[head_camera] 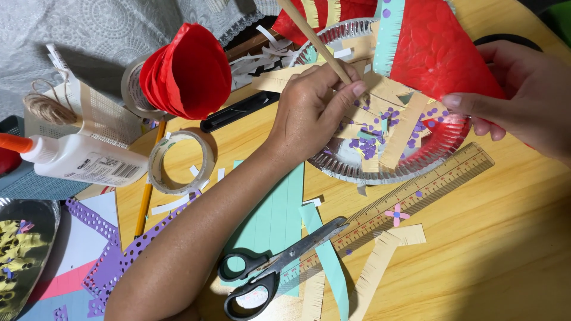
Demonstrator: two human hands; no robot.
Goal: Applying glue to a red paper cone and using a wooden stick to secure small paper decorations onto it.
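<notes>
Wooden stick (314, 40): one, pinched between thumb and fingers of left hand (315, 110), tip over paper plate (357, 163). Red cone (440, 50): one, gripped at lower edge by right hand (523, 98), over plate's right rim. Second red cone (187, 71): one, resting on tape roll, well apart. Tape rings on desk (493, 238): two. Scissors (273, 267): one pair, blades across ruler (410, 202). Glue bottle (77, 160): one, lying on side. Pencil (146, 199): one. Plate holds purple dots, tan strips.
</notes>
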